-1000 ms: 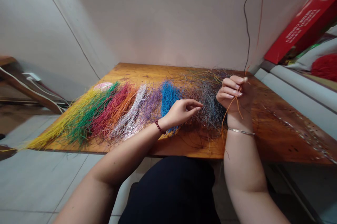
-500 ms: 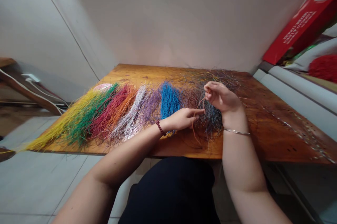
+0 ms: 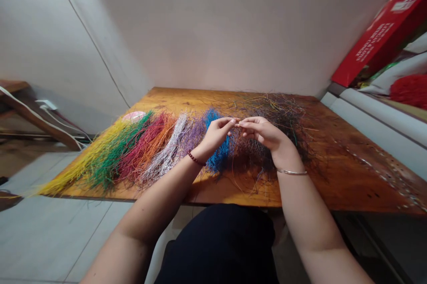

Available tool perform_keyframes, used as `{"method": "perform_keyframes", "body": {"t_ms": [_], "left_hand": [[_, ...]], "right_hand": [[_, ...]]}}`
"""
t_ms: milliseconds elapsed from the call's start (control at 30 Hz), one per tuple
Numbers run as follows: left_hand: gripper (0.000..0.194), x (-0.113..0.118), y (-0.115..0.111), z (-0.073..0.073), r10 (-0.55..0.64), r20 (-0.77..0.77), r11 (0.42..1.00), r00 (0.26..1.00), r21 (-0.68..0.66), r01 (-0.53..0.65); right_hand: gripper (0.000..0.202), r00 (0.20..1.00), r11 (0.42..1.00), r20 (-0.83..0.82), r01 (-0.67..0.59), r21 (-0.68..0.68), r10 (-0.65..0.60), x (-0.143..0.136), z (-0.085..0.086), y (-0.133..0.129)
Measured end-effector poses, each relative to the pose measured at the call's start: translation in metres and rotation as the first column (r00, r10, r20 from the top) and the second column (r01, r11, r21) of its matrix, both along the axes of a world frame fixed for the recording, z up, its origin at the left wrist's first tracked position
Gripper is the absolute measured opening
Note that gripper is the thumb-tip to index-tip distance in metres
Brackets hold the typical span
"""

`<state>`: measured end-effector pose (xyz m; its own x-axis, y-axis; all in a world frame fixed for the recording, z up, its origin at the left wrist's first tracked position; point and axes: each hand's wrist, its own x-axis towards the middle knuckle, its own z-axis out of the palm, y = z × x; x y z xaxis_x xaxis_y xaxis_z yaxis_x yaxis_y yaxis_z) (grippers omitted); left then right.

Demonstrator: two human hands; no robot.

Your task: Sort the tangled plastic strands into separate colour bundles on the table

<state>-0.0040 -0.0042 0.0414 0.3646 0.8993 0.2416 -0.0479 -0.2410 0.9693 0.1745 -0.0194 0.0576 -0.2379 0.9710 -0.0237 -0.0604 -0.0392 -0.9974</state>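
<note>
Fingertip to fingertip, my left hand (image 3: 218, 133) and my right hand (image 3: 260, 130) pinch a thin orange-brown strand (image 3: 237, 124) above the table. Loose strands hang below them. Under my hands lie a blue bundle (image 3: 218, 155) of wire-like strands and a brownish-grey one (image 3: 251, 148). To the left, side by side, are purple (image 3: 194, 135), white (image 3: 167, 152), orange (image 3: 158, 139), red (image 3: 136, 150), green (image 3: 115, 161) and yellow (image 3: 83, 159) bundles. A dark tangle (image 3: 290, 119) spreads behind and right of my right hand.
The bundles lie on a wooden table (image 3: 333, 181) against a wall. A pink round item (image 3: 133, 116) sits at its back left. A red box (image 3: 380, 30) and red material (image 3: 410, 90) are at the right. Cables and a power strip (image 3: 46, 104) are at the left.
Both hands have moved left and come together; my right hand has lowered, and my left hand's pointing finger has closed into a pinch. The view has shifted slightly.
</note>
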Motion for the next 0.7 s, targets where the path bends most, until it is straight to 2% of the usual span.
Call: {"method": "perform_keyframes", "body": {"t_ms": [133, 267, 533, 700], "left_hand": [[0.031, 0.001, -0.003, -0.001, -0.004, 0.050, 0.997, 0.999, -0.079, 0.008], [0.031, 0.001, -0.003, 0.000, 0.034, 0.051, 0.996, 0.998, -0.084, -0.029], [0.034, 0.000, 0.001, -0.004, 0.035, 0.052, 0.994, 0.998, -0.109, -0.030], [0.045, -0.003, 0.008, -0.008, 0.063, 0.152, 0.983, 0.986, -0.181, -0.035]], "right_hand": [[0.021, 1.000, 1.000, -0.019, 0.025, -0.018, -0.025, -0.003, 0.001, 0.000], [0.021, 0.999, 0.998, 0.004, 0.046, -0.040, -0.046, -0.004, 0.000, 0.001], [0.023, 0.999, 0.999, 0.044, 0.002, -0.049, 0.001, -0.008, -0.008, 0.003], [0.033, 0.998, 0.997, 0.044, -0.040, -0.061, 0.043, -0.005, -0.006, 0.002]]}}
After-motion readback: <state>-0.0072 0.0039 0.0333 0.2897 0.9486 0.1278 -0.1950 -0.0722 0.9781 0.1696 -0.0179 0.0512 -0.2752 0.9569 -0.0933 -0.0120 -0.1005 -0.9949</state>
